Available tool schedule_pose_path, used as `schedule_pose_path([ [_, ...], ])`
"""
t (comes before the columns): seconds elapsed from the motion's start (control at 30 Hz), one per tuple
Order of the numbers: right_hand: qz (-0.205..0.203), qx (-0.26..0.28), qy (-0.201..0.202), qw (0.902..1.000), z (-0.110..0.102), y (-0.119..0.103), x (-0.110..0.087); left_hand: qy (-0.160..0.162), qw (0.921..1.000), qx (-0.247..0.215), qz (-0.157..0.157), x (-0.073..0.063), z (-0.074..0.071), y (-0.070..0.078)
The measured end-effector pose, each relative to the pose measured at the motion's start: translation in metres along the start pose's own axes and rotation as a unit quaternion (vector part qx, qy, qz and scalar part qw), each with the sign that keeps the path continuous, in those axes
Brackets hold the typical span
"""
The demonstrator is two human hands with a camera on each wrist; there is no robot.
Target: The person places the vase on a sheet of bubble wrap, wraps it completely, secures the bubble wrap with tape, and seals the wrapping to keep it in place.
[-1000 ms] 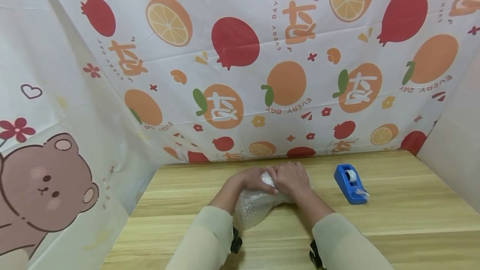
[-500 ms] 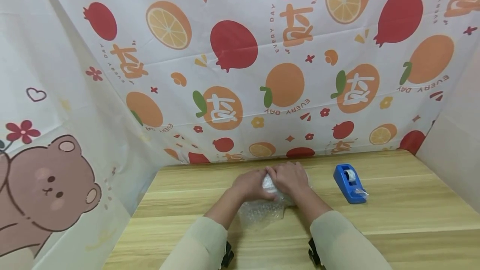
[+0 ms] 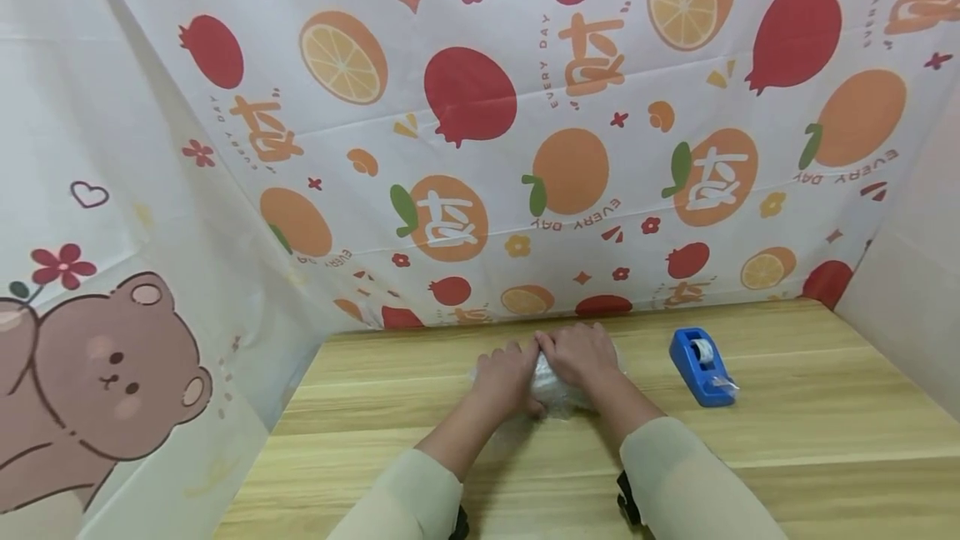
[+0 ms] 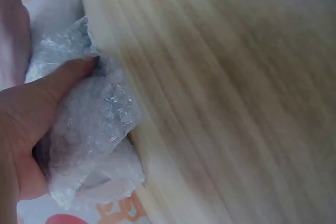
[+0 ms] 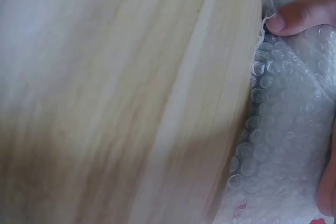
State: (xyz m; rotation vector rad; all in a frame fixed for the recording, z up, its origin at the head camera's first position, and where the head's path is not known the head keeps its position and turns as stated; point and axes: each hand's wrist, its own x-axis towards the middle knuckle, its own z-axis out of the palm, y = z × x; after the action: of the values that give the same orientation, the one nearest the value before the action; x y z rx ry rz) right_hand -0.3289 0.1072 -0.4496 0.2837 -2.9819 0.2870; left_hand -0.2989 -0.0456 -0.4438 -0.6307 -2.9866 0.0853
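A bundle of clear bubble wrap (image 3: 557,394) lies toward the back of the wooden table, rolled round something whose kind stays hidden inside. My left hand (image 3: 506,377) grips its left part; in the left wrist view the thumb (image 4: 76,72) presses on the near side of the crinkled wrap (image 4: 94,114). On the other side my right hand (image 3: 581,354) holds the bundle from above, the two hands almost meeting at the top. Close up in the right wrist view, rows of bubbles (image 5: 283,119) show, with a thumb (image 5: 299,14) pressed near the edge of the sheet.
A blue tape dispenser (image 3: 702,367) stands to the right of the hands, a loose strip of tape at its front end. Behind the wooden table (image 3: 810,407) hangs a fruit-printed cloth (image 3: 480,223). Another cloth with a bear print (image 3: 120,365) covers the left side.
The left hand has shifted and turned over the left part of the wrap. The loose flap that hung toward the front is now mostly folded in. The right hand has stayed in place.
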Motion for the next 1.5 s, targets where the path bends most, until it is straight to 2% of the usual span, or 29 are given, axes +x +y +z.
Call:
schedule_pose_path([
  [0.13, 0.002, 0.003, -0.009, 1.0000, -0.001, 0.001, 0.001, -0.001, 1.0000, 0.007, 0.006, 0.003, 0.001, -0.002],
  [0.27, -0.001, 0.011, -0.012, 0.9999, -0.001, 0.002, 0.003, -0.014, 0.9998, -0.013, 0.006, 0.006, 0.001, -0.004],
  [0.43, -0.004, 0.008, 0.002, 1.0000, 0.000, 0.001, 0.001, -0.031, 0.9988, -0.035, 0.016, 0.010, 0.000, -0.008],
  [0.63, -0.029, -0.003, 0.015, 0.9995, 0.005, -0.001, -0.004, -0.056, 0.9964, -0.058, 0.025, 0.011, 0.002, -0.016],
  [0.87, -0.038, -0.011, 0.029, 0.9988, 0.008, 0.000, -0.008, -0.087, 0.9939, -0.060, 0.030, 0.010, -0.003, -0.016],
  [1.2, -0.057, -0.044, 0.035, 0.9968, 0.004, 0.002, -0.019, -0.092, 0.9897, -0.099, 0.046, 0.011, -0.009, -0.018],
  [1.33, -0.059, -0.049, 0.040, 0.9963, 0.004, 0.002, -0.025, -0.112, 0.9853, -0.120, 0.049, 0.010, -0.012, -0.019],
  [1.5, -0.058, -0.053, 0.042, 0.9960, 0.004, 0.000, -0.033, -0.146, 0.9758, -0.157, 0.043, 0.008, -0.016, -0.019],
])
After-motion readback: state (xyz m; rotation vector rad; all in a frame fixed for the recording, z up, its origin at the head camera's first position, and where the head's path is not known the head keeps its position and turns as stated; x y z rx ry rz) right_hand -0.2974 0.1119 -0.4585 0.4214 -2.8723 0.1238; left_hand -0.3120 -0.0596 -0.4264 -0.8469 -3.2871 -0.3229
